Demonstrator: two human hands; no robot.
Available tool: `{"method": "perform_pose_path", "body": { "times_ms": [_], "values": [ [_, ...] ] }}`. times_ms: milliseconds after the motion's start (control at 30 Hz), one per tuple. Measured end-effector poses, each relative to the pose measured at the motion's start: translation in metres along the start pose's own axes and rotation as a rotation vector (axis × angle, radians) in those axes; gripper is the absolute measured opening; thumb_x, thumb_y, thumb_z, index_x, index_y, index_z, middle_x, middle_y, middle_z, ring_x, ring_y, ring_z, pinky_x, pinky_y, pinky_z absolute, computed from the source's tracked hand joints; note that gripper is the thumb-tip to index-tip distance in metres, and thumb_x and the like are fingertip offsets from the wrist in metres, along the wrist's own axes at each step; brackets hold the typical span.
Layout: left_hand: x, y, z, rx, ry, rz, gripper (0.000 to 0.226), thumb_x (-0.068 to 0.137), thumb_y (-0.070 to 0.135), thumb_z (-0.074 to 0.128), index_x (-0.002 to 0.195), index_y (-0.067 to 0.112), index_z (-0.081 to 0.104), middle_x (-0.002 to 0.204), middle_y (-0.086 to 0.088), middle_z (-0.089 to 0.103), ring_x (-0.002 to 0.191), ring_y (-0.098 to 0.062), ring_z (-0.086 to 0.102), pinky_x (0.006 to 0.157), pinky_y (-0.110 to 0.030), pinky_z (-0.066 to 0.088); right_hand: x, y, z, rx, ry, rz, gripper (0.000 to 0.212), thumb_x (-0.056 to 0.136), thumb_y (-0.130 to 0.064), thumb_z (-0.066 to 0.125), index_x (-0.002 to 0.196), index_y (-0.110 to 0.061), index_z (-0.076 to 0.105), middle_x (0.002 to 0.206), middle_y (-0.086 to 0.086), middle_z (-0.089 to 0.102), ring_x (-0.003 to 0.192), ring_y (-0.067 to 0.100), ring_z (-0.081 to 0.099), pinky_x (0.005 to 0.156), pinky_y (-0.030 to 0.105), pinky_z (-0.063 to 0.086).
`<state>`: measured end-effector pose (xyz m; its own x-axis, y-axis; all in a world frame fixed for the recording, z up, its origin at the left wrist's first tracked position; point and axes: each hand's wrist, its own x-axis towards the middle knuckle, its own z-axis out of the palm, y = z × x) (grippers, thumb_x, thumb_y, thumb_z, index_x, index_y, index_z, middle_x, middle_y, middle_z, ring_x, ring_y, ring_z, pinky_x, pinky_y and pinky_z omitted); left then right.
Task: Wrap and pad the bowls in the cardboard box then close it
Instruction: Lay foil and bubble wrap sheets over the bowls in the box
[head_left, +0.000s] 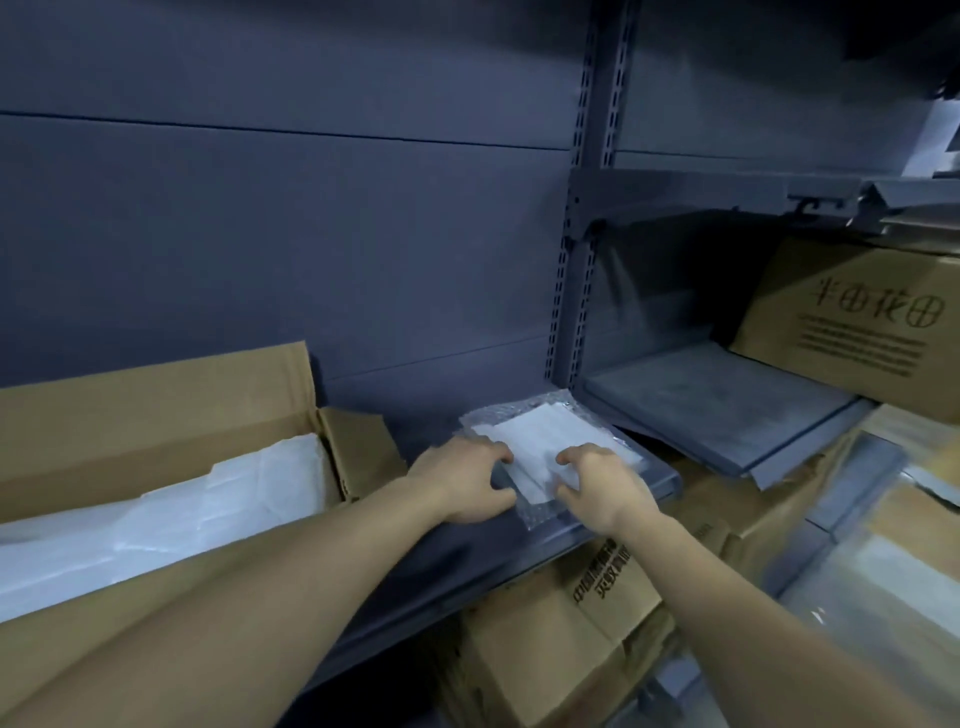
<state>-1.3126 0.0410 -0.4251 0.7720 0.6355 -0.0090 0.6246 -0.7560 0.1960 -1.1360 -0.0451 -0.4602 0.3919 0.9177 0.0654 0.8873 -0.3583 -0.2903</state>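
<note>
wrap – flat stack of bubble film and white foam sheets, on the grey shelf, right of the box. judged light, limp, slippery between layers; best taken at a near corner, one sheet peeled off.
left hand, right hand – fingers curled on top, thumbs at the near edge, pinching the sheets.
box: open, far flap up, white padding inside; bowls not in view.
tilted panel far right, printed carton beyond, cartons below. nothing stands between wrap and box.
</note>
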Motion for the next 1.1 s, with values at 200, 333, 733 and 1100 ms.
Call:
{"method": "perform_pose_path", "body": {
  "times_ms": [200,333,733,1100],
  "values": [
    [0.024,0.016,0.021,-0.022,-0.104,0.031,0.060,0.090,0.043,0.052,0.147,0.031,0.038,0.152,0.004,0.040,0.137,-0.021,0.035,0.108,-0.043,0.039,0.006,0.010,0.014,-0.065,0.104,0.026,0.045,0.096,-0.032,0.050,0.139,-0.019,0.047,0.141,0.003,0.049,0.130,0.023,0.043,0.100,0.036,0.041],
    [0.037,0.018,0.034,0.002,-0.188,0.055,0.062,0.090,0.048,0.051,0.148,0.032,0.037,0.153,0.004,0.038,0.139,-0.022,0.033,0.109,-0.045,0.036,0.006,0.019,0.019,-0.101,0.087,0.055,0.042,0.095,-0.035,0.050,0.134,-0.020,0.051,0.130,0.006,0.059,0.119,0.028,0.053,0.095,0.036,0.044],
    [0.032,0.019,0.030,0.020,-0.048,0.047,0.060,0.096,0.044,0.047,0.147,0.015,0.036,0.154,-0.004,0.035,0.143,-0.022,0.028,0.112,-0.047,0.031,-0.002,0.006,-0.004,-0.132,0.363,0.001,0.020,0.094,-0.025,0.047,0.098,-0.014,0.064,0.081,0.006,0.069,0.077,0.031,0.063,0.064,0.030,0.037],
    [0.021,0.023,-0.013,-0.004,0.444,0.128,0.018,0.097,0.030,0.055,0.110,0.026,0.066,0.131,0.008,0.053,0.121,-0.016,0.044,0.098,-0.033,0.033,-0.024,-0.018,-0.039,-0.041,0.593,-0.305,0.009,0.087,-0.020,0.060,0.092,-0.015,0.066,0.082,-0.001,0.066,0.078,0.022,0.061,0.078,0.037,0.050]
  ]
}}
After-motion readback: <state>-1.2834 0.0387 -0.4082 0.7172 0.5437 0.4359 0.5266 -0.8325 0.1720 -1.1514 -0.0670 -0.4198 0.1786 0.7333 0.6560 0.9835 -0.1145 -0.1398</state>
